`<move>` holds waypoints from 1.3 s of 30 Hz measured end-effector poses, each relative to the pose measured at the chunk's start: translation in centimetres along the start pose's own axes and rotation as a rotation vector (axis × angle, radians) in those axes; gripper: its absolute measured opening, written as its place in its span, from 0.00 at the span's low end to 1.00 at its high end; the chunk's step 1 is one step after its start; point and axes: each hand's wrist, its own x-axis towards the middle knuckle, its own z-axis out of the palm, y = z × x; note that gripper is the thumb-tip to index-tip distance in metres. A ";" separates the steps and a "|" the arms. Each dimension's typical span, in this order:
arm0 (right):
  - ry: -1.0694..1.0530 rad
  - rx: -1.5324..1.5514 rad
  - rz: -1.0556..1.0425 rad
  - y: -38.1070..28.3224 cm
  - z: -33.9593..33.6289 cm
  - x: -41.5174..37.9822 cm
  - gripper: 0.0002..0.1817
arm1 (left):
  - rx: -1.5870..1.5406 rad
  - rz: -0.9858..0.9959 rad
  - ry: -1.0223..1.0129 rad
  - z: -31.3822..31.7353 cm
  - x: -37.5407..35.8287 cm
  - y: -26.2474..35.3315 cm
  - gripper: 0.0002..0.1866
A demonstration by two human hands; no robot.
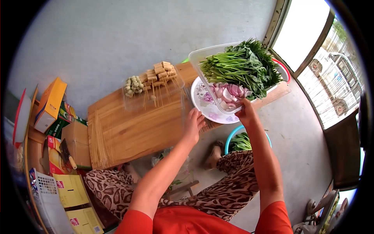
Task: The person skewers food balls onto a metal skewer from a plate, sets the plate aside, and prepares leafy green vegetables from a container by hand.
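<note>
My right hand grips the near corner of a clear plastic tub, fingers closed on its rim. Green leafy vegetables and pink onion pieces lie in the tub, which sits over a white floral plate. My left hand is just left of the plate, fingers apart, with nothing in it. Further left on the wooden table, a clear tray holds skewered tan rolls and pale round pieces on skewers.
Bare skewers lie at the table's left end. Beyond are boxes, a cleaver and a white basket. Below the table's right part stands a blue-rimmed basin with greens. A glazed door is at the right.
</note>
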 end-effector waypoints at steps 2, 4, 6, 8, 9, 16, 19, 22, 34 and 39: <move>0.044 -0.111 -0.046 0.6 2.1 -1.6 0.04 | -0.040 0.090 -0.050 0.5 -2.7 2.3 0.37; 0.021 -0.209 -0.059 1.1 4.0 -3.7 0.07 | -0.030 0.219 -0.050 1.2 -4.7 4.3 0.40; -0.124 -0.297 -0.011 2.1 4.9 -4.7 0.07 | -0.031 0.249 -0.030 0.5 -5.9 5.1 0.42; -0.122 -0.305 0.043 3.8 6.9 -5.9 0.08 | 0.006 0.268 -0.029 -0.6 -7.1 5.9 0.42; -0.136 -0.336 0.049 4.6 8.4 -6.9 0.10 | -0.029 0.254 -0.033 -1.2 -7.8 6.4 0.41; -0.450 -0.580 0.054 11.0 13.5 -11.6 0.15 | -0.120 0.501 0.090 -8.0 -13.3 7.5 0.33; -0.497 -0.545 0.135 14.0 16.7 -14.8 0.15 | -0.117 0.557 0.186 -11.9 -17.4 8.1 0.35; -0.714 -0.445 0.403 17.7 18.0 -16.3 0.18 | -0.071 0.581 0.317 -15.5 -22.5 9.8 0.38; -0.658 -0.202 0.907 27.3 14.6 -26.7 0.21 | -0.051 0.202 0.207 -27.0 -37.5 11.6 0.40; -0.531 -0.098 0.963 28.8 11.6 -26.7 0.20 | -0.010 0.080 0.173 -29.0 -34.7 10.1 0.35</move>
